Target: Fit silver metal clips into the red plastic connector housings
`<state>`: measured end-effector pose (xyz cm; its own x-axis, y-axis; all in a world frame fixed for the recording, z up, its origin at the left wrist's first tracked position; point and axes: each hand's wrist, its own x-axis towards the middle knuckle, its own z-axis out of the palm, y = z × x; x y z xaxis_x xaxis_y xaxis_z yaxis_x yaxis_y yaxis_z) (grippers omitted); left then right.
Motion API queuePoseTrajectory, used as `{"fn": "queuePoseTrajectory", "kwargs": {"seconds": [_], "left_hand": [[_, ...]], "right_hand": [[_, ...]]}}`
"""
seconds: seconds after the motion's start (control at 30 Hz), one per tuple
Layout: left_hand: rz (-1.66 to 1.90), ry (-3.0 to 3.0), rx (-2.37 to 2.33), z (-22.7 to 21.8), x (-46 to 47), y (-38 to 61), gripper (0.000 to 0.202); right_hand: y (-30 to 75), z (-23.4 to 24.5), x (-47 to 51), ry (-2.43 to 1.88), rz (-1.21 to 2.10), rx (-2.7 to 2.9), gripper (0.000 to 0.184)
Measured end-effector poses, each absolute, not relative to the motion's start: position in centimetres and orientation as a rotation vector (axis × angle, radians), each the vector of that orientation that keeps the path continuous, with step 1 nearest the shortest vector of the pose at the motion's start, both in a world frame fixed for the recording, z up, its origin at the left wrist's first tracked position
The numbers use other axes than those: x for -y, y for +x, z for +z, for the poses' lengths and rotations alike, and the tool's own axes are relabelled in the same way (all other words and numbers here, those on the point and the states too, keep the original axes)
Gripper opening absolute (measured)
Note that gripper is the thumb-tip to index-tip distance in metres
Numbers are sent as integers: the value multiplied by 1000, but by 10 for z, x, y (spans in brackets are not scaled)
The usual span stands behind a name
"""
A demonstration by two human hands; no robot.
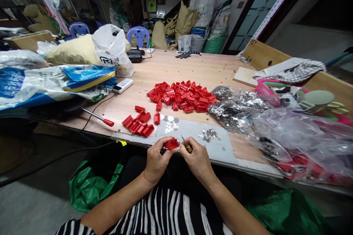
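Observation:
My left hand (pixel 156 157) grips a small red plastic part (pixel 171 143) at the table's near edge. My right hand (pixel 196 157) holds a small yellow-handled screwdriver (pixel 186 144), its metal tip pointing up and left, right beside the red part. Just ahead lies a grey mat (pixel 193 136) with small piles of silver metal bits (pixel 209 134). A small group of red parts (pixel 140 123) sits to the left of the mat. A large heap of the same red parts (pixel 182 96) lies farther back.
Clear bags of shiny metal pieces (pixel 237 108) and a big plastic bag (pixel 298 143) fill the right side. A red-handled screwdriver (pixel 97 116), a white remote (pixel 122 85) and blue-and-white sacks (pixel 55 80) lie left. A green bag (pixel 88 185) hangs below the table.

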<state>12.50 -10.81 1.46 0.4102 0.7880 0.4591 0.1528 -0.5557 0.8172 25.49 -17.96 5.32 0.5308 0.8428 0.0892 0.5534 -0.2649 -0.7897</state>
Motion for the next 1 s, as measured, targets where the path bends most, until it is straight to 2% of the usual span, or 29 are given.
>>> {"fn": "queuePoseTrajectory", "kwargs": {"seconds": [0.53,1.0], "left_hand": [[1243,2161,-544,11,108,121,36],[1193,2016,-635,8,110,121,34]], "right_hand": [[257,57,180,-1962,599,1121,18],[259,58,184,-1968,587,1223,17]]}}
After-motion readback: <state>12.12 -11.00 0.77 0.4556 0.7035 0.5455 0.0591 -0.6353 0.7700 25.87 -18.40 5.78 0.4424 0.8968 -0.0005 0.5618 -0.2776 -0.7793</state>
